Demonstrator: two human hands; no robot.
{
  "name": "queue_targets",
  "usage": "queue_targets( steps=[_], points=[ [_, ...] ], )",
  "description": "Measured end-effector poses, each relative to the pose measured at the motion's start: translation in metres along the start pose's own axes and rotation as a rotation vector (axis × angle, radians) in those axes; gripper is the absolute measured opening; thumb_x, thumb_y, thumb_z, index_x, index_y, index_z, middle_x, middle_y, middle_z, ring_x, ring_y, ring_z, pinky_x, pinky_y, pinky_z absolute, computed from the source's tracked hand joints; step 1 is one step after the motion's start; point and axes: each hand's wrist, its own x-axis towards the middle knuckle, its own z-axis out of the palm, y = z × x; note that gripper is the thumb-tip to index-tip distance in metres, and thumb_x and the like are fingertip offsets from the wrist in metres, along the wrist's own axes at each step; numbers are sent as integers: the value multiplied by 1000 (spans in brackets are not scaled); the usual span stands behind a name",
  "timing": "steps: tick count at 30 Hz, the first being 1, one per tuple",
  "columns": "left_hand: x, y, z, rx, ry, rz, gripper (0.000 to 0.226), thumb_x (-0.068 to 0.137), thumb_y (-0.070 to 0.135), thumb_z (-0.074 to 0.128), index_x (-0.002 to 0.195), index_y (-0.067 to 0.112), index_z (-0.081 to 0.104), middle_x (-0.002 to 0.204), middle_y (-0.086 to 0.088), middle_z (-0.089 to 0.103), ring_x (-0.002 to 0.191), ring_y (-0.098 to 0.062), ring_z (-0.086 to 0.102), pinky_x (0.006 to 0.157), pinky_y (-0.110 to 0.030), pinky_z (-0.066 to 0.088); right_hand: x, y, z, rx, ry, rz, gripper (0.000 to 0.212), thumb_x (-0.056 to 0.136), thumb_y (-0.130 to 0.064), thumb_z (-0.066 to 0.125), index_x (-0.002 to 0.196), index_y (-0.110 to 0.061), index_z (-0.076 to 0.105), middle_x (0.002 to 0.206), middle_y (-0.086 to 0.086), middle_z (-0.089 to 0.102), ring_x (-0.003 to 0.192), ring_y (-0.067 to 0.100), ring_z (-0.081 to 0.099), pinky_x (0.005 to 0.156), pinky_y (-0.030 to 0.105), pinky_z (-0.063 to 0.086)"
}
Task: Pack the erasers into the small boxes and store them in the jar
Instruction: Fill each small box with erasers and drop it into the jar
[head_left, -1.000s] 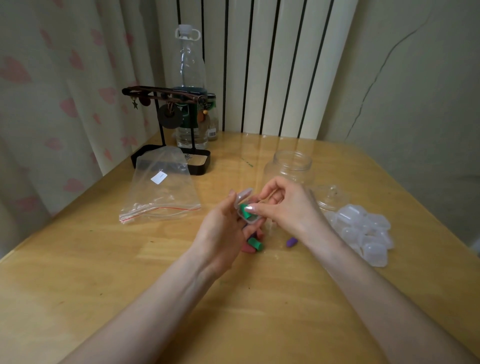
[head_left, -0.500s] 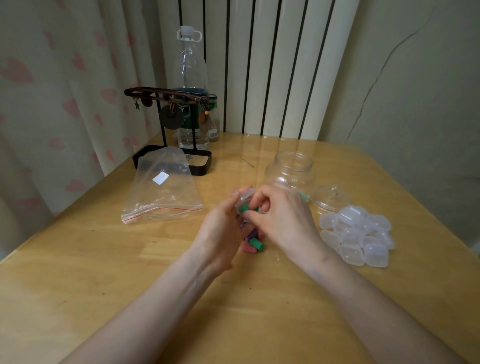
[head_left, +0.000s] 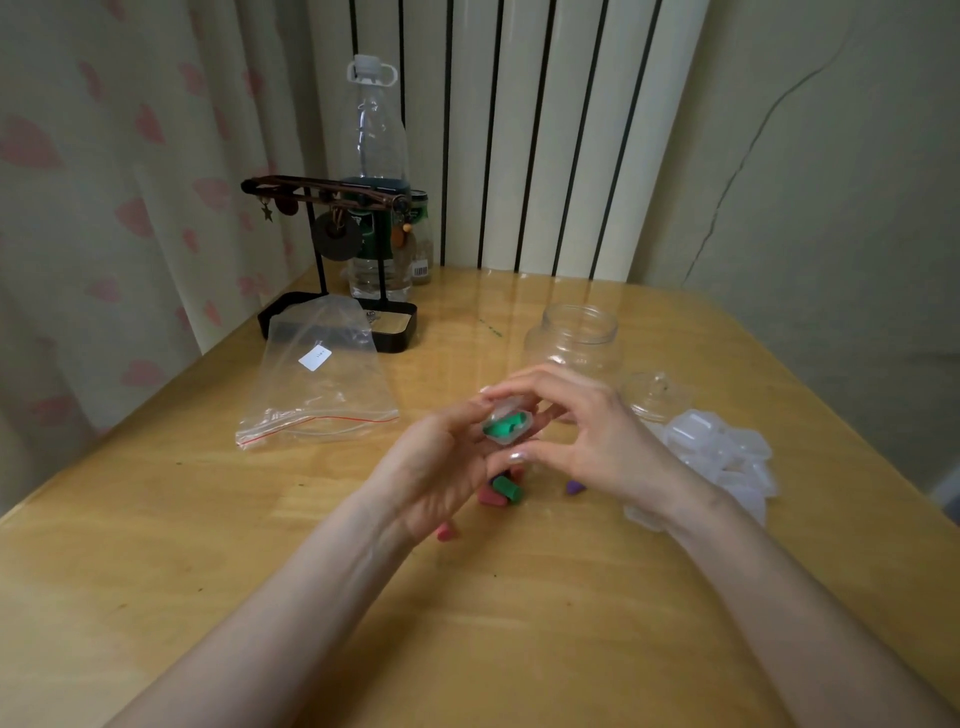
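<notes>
Head view: the box (head_left: 511, 415) with a green eraser (head_left: 500, 429) inside is pinched above the desk (head_left: 519, 623) between the left hand (head_left: 436, 467) and right hand (head_left: 602, 441), the upright open jar (head_left: 576, 338) just beyond, nearer the right hand.

Loose erasers (head_left: 501, 491) half hidden; box pile (head_left: 727, 452) blurred, count unclear.
</notes>
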Motion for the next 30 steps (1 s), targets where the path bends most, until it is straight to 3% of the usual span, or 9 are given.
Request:
queue_targets(
  steps=[3,5,8,11,14,18,21,24,30],
  points=[
    [0,1,-1,19,34,5,35,98,15,39,122,-6,52,121,-28,60,113,-32,60,81,-32,55,0,-1,-1,172,116,104,34,74,-13,77,103,-23,63,103,-6,65,96,6,62,81,22,53],
    [1,-2,-2,143,46,74,37,99,23,40,118,-5,55,118,-24,63,111,-27,62,85,-28,55,0,-1,4,142,223,117,19,75,-15,76,87,-19,62,93,-5,64,86,6,63,71,18,52],
    [0,-8,-3,433,108,201,39,98,35,39,111,4,58,82,-2,74,78,-9,70,60,-15,54,1,1,21,56,319,100,13,76,-17,75,75,-19,63,86,-7,60,78,3,61,62,13,47],
    [0,-13,-5,598,192,328,43,94,42,40,111,5,56,61,7,64,67,-7,67,48,-9,44,2,4,33,28,371,100,13,75,-18,74,75,-24,62,88,-9,59,80,6,62,66,26,56],
    [2,-15,-4,602,222,362,44,95,41,39,114,4,54,77,-1,64,58,-3,64,45,-9,42,1,5,37,-50,398,88,16,75,-20,70,82,-30,59,92,-12,58,83,12,63,66,38,57],
    [3,-17,-4,603,208,378,45,95,43,37,119,7,53,111,-12,66,73,-6,68,52,-13,47,-2,0,39,-205,404,72,15,79,-19,67,88,-29,63,97,-12,56,80,10,62,59,34,56],
    [4,-15,-4,590,202,371,45,96,43,37,121,9,52,117,-12,65,77,-8,66,50,-10,45,-2,-2,34,-147,431,103,10,78,-24,70,81,-26,62,93,-11,59,83,6,61,65,34,56],
    [5,-14,-3,549,193,370,41,96,41,38,119,11,53,118,-6,64,92,-18,68,60,-15,52,-1,-2,30,-59,449,132,12,78,-24,71,82,-26,60,93,-11,60,81,5,62,70,34,56],
    [5,-15,-3,528,199,376,34,95,42,40,115,17,54,109,10,63,95,-11,69,72,-24,58,-1,1,32,-89,431,183,4,80,-18,71,80,-22,68,99,-8,60,76,9,63,70,35,56]
  ],
)
